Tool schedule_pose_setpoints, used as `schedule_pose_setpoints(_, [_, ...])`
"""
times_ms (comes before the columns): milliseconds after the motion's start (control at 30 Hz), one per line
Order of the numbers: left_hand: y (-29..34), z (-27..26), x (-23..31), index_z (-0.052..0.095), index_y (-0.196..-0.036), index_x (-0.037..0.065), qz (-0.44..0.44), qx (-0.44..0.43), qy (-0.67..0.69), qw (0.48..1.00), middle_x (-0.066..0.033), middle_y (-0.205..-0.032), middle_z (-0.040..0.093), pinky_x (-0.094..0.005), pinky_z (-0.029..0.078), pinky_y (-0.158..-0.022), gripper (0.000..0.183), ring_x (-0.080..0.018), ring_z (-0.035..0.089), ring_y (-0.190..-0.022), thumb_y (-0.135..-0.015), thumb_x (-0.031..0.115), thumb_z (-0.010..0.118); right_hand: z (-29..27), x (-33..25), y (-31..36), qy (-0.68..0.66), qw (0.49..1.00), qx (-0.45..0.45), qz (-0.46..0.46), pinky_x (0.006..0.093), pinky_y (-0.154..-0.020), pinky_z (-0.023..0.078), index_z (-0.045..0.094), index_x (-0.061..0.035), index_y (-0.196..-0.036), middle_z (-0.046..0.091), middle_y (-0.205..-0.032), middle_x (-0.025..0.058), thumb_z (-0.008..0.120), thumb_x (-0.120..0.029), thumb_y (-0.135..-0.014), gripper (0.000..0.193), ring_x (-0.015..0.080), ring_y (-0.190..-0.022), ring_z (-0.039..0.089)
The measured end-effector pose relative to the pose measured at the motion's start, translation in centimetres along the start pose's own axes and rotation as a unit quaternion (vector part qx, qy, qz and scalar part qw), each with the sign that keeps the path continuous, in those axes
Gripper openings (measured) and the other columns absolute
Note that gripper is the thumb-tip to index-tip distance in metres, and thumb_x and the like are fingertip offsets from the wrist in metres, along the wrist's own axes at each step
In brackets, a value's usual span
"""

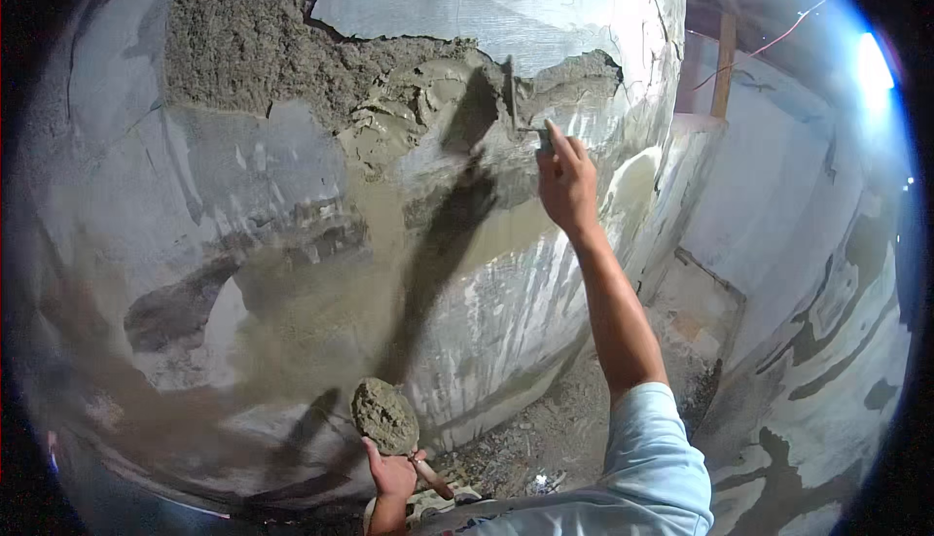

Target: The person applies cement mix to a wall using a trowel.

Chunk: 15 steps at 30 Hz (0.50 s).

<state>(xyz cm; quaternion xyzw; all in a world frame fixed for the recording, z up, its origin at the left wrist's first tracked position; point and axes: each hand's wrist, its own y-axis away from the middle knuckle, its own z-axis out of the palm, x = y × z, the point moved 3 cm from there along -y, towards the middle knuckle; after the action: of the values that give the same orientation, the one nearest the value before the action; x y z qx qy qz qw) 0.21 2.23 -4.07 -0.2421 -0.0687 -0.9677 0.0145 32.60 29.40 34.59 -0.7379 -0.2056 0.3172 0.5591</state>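
While the trowel point(513, 98) is up at the wall point(506, 312), I'll use it as the marker and go left to right. Far left of it and a bit higher, there's a big rough patch point(233, 40) where the smooth grey skin stops in a ragged edge.

Well below the trowel and to its left is a lump point(384, 417) of wet grey-brown mortar, sitting over the left hand point(394, 476). The thumb is spread out at the near left edge of the lump and a fingertip shows on the right. The other fingers are tucked out of sight, so I can't tell what they're closed around. A wooden handle point(435, 479) pokes out just beside that hand, no idea what it belongs to.

Just left of the trowel, a glossy smear point(413, 103) of mortar sits on the wall, with a dark shadow between. The blade's seen nearly edge-on, can't tell if it's touching. Right below it, the right hand point(568, 181) has the grip: index stretched up along it, other fingers curled in, thumb hidden.

Way below the trowel, slightly right, is rubble point(545, 439). Off to its right are a wooden post point(724, 64), a thin red wire point(778, 42) and a bright light point(875, 61).
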Motion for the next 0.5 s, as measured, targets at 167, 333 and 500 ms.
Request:
schedule_pose_setpoints(167, [0.3,-0.1,-0.3,0.044,-0.144,0.022,-0.004,0.047,-0.009,0.999,-0.0024,-0.136,0.052,-0.0437,0.041,-0.076,0.074,-0.0253,0.05,-0.108,-0.093,0.075,0.045,3.4,0.8,0.9,0.229,0.969,0.014,-0.096,0.0385,-0.058,0.056,0.05,-0.011,-0.142,0.059,-0.104,0.0095,0.06,-0.011,-0.092,0.051,0.0295,-0.077,0.068])
schedule_pose_setpoints(333, [0.5,-0.6,0.0,0.044,-0.144,0.02,0.017,0.051,-0.011,0.998,-0.0037,-0.131,0.053,-0.0425,0.042,-0.071,0.07,-0.025,0.049,-0.097,-0.097,0.071,0.04,2.6,1.6,2.2,0.255,0.963,-0.025,-0.083,0.0361,-0.064,0.058,0.053,-0.0094,-0.138,0.063,-0.107,0.0084,0.06,-0.011,-0.092,0.046,0.0269,-0.083,0.068])
schedule_pose_setpoints(500, [0.5,0.1,0.4,0.044,-0.144,0.02,0.028,0.05,-0.064,0.996,-0.003,-0.13,0.054,-0.046,0.044,-0.077,0.074,-0.0253,0.048,-0.101,-0.093,0.074,0.043,1.5,3.9,6.5,0.226,0.973,-0.041,-0.036,0.0365,-0.068,0.057,0.055,-0.0115,-0.14,0.066,-0.108,0.0114,0.06,-0.012,-0.094,0.047,0.0311,-0.081,0.067])
